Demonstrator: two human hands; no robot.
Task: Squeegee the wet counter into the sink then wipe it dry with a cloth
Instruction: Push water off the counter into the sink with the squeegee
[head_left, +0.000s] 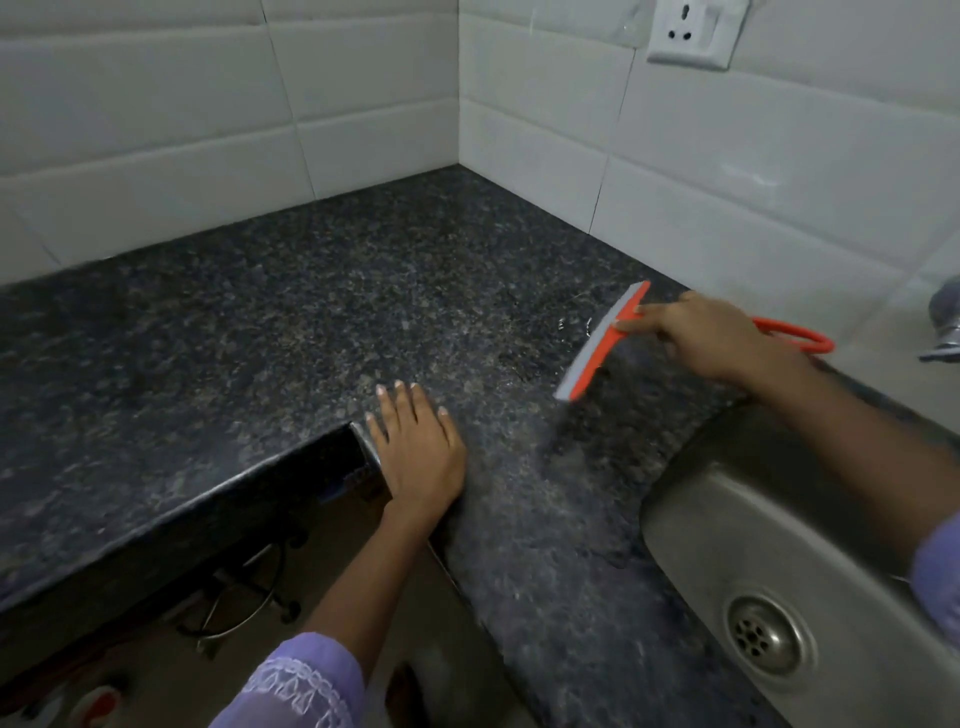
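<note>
The counter (311, 322) is dark speckled stone, polished, with a wet sheen near the squeegee (602, 340). That tool looks like orange plastic with a grey, probably rubber, blade. The sink (727, 519) is dull brushed steel. Wall tiles (208, 104) are smooth, glossy white. The sleeve (306, 680) is thin lilac cloth with embroidery.

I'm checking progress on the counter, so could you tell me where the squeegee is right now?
In the head view the squeegee is right of centre, held in the right hand on the counter, just beyond the sink.
</note>
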